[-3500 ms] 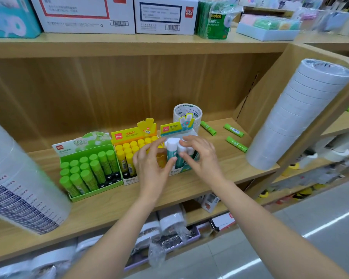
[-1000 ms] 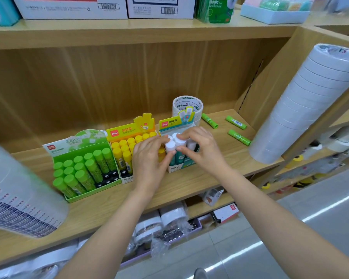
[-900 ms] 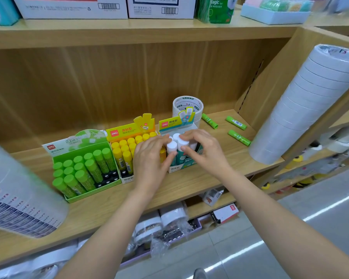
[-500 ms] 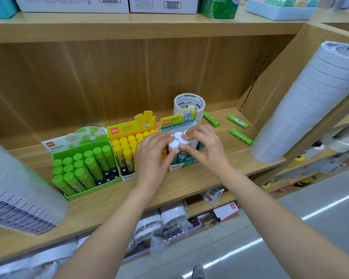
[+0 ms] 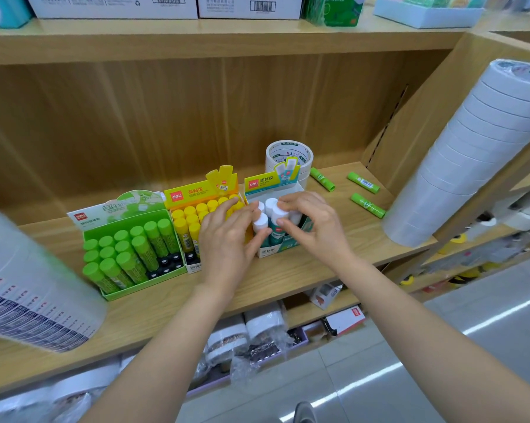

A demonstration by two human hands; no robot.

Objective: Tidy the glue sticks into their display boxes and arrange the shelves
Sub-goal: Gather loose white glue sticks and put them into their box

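**On the shelf [image 5: 303, 270]: 2 pinching grips**

Wood shelf, grey floor [image 5: 440, 346] below. 3 "deli" boxes stand abreast: green box [image 5: 144, 283], yellow box [image 5: 193, 193], teal box [image 5: 263, 183]. Inside the last, left hand [image 5: 227, 239] and right hand [image 5: 315, 227] each pinch a white-capped glue stick [image 5: 260, 222], as 0.5 s ago. 3 green sticks [image 5: 368, 205] lie loose.

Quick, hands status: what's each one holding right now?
Left hand: pinching the front glue stick.
Right hand: pinching the neighbouring glue stick by its cap.
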